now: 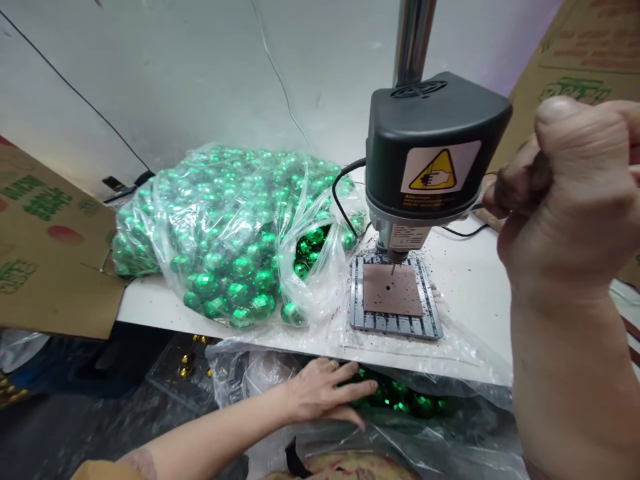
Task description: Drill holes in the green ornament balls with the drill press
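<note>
Since the thin metal drill bit (393, 269) had no ball under it, I'd have called this somewhere mid-batch, between pieces, tbh. Shiny green faceted balls were in two spots: a big heap inside a clear plastic bag (165, 247) on the white tabletop (473, 293), left of the black-housed bench drill press (435, 127), and more green balls (395, 393) in an open plastic-lined spot below the table edge. The left hand (327, 392) was stretched over that lower lot, fingers spread and pinching nothing I could see; touching the balls or just above, couldn't tell. The right hand (575, 187) was up beside the press head, fingers curled in tight, and whatever it gripped was hidden. Dark crumbly bits (365, 248) lay around the flat brown square plate (393, 303) on the press's grey slotted metal base (356, 297), so my guess was that some drilling was already done. No idea which lot counted as finished, since I couldn't make out holes on any ball, but with that many around, plenty probably remained.
</note>
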A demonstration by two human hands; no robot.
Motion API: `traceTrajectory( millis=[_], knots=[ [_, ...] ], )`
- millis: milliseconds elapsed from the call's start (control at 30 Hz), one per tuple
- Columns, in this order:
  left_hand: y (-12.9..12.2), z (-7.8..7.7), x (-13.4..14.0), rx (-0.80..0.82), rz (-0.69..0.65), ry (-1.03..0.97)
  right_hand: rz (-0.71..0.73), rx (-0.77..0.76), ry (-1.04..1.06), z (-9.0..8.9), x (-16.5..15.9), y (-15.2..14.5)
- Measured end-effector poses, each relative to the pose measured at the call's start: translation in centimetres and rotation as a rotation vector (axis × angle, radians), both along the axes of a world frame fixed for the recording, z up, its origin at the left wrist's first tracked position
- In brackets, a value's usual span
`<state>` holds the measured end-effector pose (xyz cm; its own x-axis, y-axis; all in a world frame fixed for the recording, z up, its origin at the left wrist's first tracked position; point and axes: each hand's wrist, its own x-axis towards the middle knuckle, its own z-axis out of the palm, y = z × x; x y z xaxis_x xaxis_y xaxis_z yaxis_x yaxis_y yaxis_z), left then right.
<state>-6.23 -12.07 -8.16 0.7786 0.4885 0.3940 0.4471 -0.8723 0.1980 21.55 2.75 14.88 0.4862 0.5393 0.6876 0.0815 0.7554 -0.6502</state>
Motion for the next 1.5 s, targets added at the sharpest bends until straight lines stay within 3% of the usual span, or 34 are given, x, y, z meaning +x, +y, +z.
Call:
traceTrajectory(
  millis=[100,200,300,400,567,633,700,767,867,933,967,1167,1500],
  knots=[
    [5.4,2.8,-0.7,-0.005,0.239,-0.228,0.004,-0.015,-0.001,0.1,0.0,0.0],
    [12.6,5.7,-1.8,-0.028,0.503,-0.256,-0.006,0.001,-0.004,0.0,0.0,0.1],
    [18.3,7.5,-2.2,-0.202,0.77,0.061,-0.013,0.016,-0.008,-0.1,0.0,0.2],
    [20.8,8.1,-1.6,-0.297,0.795,0.303,-0.02,0.041,-0.026,-0.2,0.0,0.2],
    [19.7,9.0,-0.9,-0.234,0.817,0.294,-0.059,0.1,-0.069,-0.3,-0.2,0.0],
    [18.4,9.7,-0.6,-0.151,0.817,0.136,-0.053,0.102,-0.079,-0.2,-0.3,0.0],
    [16.8,10.1,0.2,-0.149,0.746,-0.144,-0.04,0.107,-0.078,-0.2,-0.4,-0.1],
    [15.3,10.0,1.8,-0.337,0.63,-0.484,-0.033,0.105,-0.073,-0.1,-0.5,-0.1],
    [13.9,8.8,4.9,-0.859,0.483,-0.932,-0.035,0.097,-0.068,-0.1,-0.5,-0.1],
    [13.8,7.7,6.8,-1.099,0.434,-1.107,-0.033,0.089,-0.062,0.0,-0.5,-0.2],
    [13.9,7.2,7.5,-1.142,0.426,-1.154,-0.029,0.084,-0.055,0.0,-0.6,-0.2],
    [15.0,5.0,9.3,-1.033,0.441,-1.181,-0.001,0.083,-0.046,0.1,-0.6,-0.2],
    [15.3,2.3,8.7,-0.862,0.453,-1.068,0.017,0.076,-0.08,0.3,-0.5,-0.1]
  ],
)
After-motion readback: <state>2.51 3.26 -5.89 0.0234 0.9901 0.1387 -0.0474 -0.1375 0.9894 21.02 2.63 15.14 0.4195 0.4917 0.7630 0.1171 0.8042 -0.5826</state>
